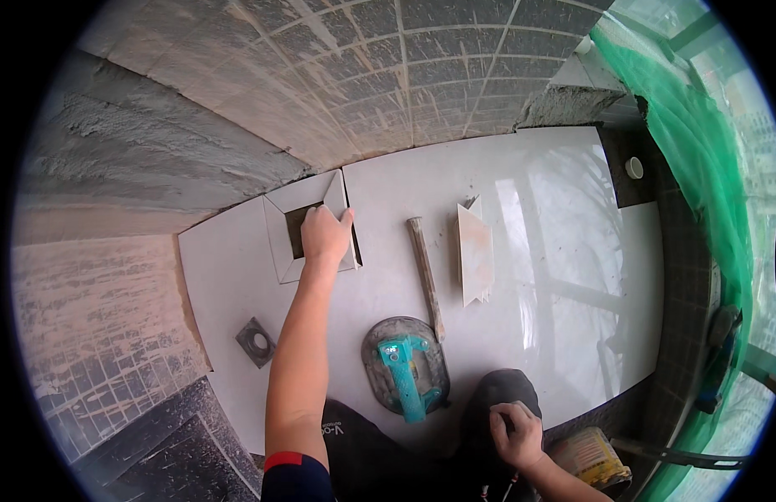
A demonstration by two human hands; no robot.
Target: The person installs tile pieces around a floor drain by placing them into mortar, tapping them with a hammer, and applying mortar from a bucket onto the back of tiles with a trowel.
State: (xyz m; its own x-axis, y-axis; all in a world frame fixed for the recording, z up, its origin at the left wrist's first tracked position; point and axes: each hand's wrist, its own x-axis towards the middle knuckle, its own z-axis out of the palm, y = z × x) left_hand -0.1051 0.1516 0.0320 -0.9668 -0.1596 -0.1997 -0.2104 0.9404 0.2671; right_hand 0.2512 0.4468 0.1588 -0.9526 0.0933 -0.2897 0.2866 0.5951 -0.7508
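Observation:
My left hand (325,234) reaches over a square drain opening (296,227) framed by mitred white tile strips. Its fingers bend into the opening and its thumb lies on the outer side, gripping the right-hand tile strip (347,258). A dark gap shows along that strip's right edge. My right hand (516,435) rests on my right knee, its fingers loosely curled with nothing visible in them. Between my knees and the wall lies a teal-handled suction tool (409,381) on a dark oval pad. A hammer-like wooden handle (427,280) lies beside it.
Stacked cut tile pieces (476,255) lie on the large white floor tile (564,335). A dark square drain plate (256,343) sits left of my forearm. A yellowish bucket (593,460) stands near my right arm. Green netting (681,125) hangs along the right; tiled walls border the floor.

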